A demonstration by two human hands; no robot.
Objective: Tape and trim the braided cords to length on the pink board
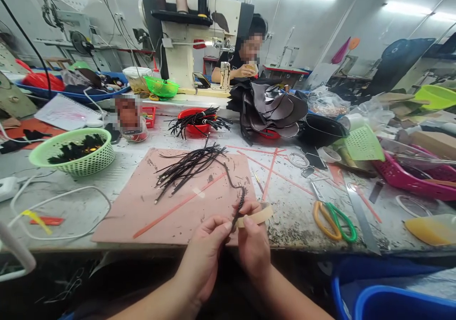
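A black braided cord [242, 197] runs down from the pink mat into my hands. My left hand [208, 244] pinches its lower end between thumb and fingers. Close beside it, my right hand [253, 241] is closed on a pale tan strip [264, 214] that looks like tape, its thumb pressing the strip near the cord. Whether the strip sticks to the cord cannot be made out. Just beyond, a loose bundle of black cords [192, 165] lies on the pink mat [142, 215], with a flat red strip [178, 207] slanting across the mat.
Scissors [335, 220] and a steel ruler [363, 220] lie to the right. A red bowl [194, 129] of black cords and a stack of dark cut pieces [267, 106] stand behind. Left is a green basket [76, 163]; a sewing machine [185, 44] and a person [245, 53] are beyond.
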